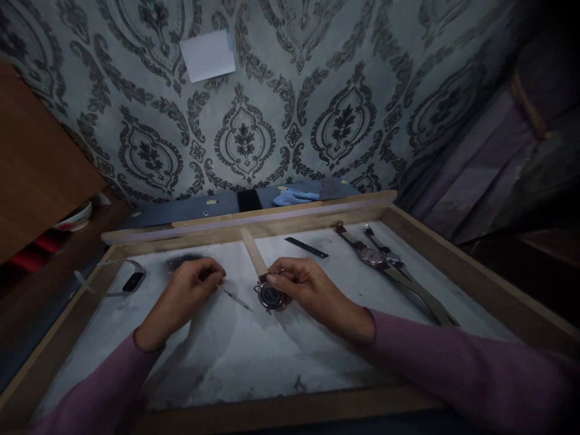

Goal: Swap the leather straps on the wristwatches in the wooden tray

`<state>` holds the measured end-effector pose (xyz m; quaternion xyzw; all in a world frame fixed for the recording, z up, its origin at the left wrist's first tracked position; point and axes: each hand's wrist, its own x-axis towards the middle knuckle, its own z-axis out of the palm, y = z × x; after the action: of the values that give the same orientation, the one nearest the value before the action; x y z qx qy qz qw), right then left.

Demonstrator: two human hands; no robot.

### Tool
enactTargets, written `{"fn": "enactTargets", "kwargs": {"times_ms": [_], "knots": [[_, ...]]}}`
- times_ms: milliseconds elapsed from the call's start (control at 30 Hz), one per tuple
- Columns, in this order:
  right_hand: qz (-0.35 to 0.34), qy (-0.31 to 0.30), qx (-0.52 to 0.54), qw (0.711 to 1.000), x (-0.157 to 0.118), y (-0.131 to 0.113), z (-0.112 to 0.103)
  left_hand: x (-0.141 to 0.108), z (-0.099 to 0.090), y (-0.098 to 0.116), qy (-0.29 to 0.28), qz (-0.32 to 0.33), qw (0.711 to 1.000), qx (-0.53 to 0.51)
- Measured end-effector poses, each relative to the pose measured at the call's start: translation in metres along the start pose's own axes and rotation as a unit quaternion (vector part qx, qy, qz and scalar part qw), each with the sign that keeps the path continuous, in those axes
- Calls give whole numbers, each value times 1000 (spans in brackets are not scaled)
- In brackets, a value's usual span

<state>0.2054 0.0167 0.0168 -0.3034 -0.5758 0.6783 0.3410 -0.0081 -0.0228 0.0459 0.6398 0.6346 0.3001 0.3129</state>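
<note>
My right hand (312, 290) is closed on a wristwatch (270, 296) near the middle of the tray. The thumb and fingers pinch it where strap meets case. Its dark round back seems to face up, and a pale strap piece points away from me. To the left, my left hand (188, 293) is closed, thumb against the curled fingers; whatever lies between the fingertips is too small to make out. Just beyond those fingertips a thin, pointed metal tool (238, 300) lies slanted toward the watch; I cannot tell whether they touch it.
A wood-framed tray (254, 417) with a white bottom surrounds the work. Two strapped watches (371, 257) lie at the right, a dark flat strip (306, 247) at the back. A smartwatch (133, 281) rests at the left. Behind the frame is a blue cloth (294, 197).
</note>
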Motion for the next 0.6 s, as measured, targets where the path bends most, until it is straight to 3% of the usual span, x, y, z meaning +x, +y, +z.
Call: {"fn": "enactTargets", "kwargs": {"times_ms": [100, 267, 400, 600], "knots": [[12, 12, 10, 1000, 3, 4, -8, 1, 4, -7, -15, 61, 989, 132], [42, 12, 33, 999, 0, 6, -18, -4, 10, -15, -88, 142, 971, 168], [37, 15, 33, 999, -2, 1, -24, -5, 10, -13, -135, 154, 958, 202], [36, 9, 35, 999, -5, -2, -19, -9, 9, -1, -144, 171, 951, 215]]}}
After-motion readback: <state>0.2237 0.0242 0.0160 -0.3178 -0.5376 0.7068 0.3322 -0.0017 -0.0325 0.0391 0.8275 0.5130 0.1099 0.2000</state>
